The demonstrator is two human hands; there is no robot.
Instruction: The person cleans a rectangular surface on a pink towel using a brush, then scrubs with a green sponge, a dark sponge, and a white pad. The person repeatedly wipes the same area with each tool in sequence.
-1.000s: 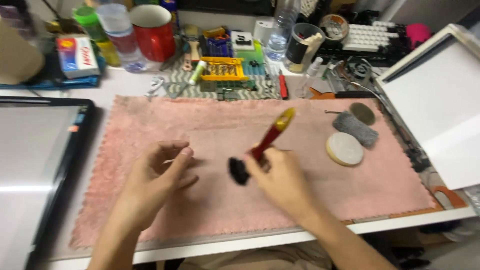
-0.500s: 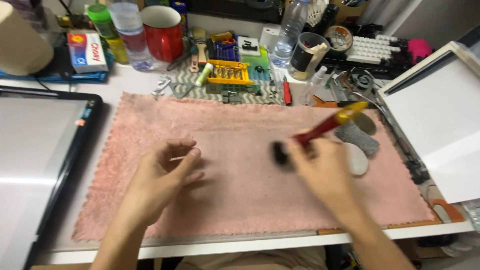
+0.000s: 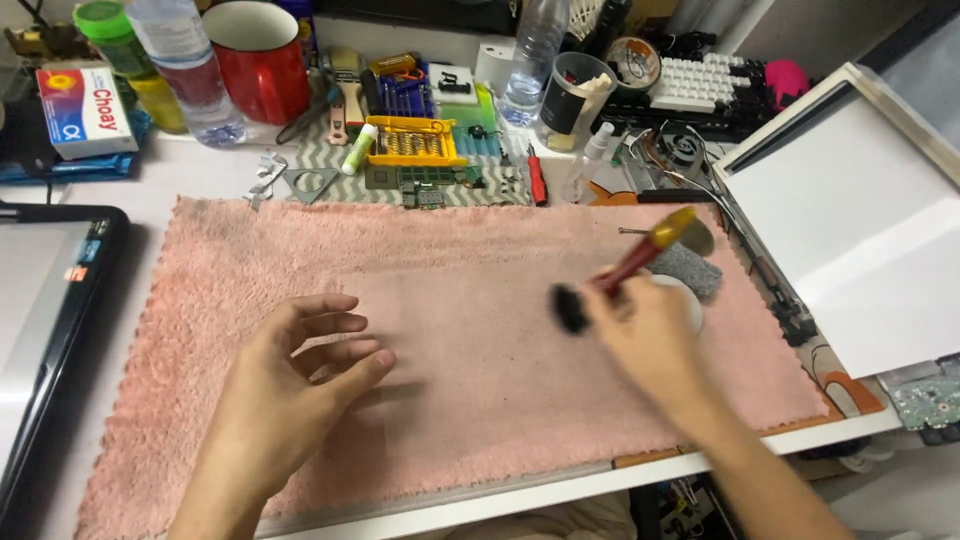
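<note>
- A flat dark-framed screen (image 3: 40,330) lay at the far left edge of the white desk (image 3: 200,170).
- The pink cloth (image 3: 480,400), fluffy and rectangular with a scalloped left border, covered the middle of the desk.
- The left hand (image 3: 290,385) rested on the cloth, fingers loosely spread and holding nothing.
- Behind the cloth stood a glossy red mug (image 3: 258,62) and a clear plastic bottle (image 3: 185,65); their contents could not be made out.
- A yellow plastic tray (image 3: 413,142) held a row of small metal bits.
- A dark cup (image 3: 575,92) held pale sticks.
- The right hand (image 3: 650,335) was closed around a brush (image 3: 625,272) with a red-and-yellow handle, its black bristles just above the cloth, right of centre.
- Just beyond it lay a grey rough-looking block (image 3: 690,268) and a round white disc (image 3: 692,300).
- A smooth white panel (image 3: 850,220) sat at the right.
</note>
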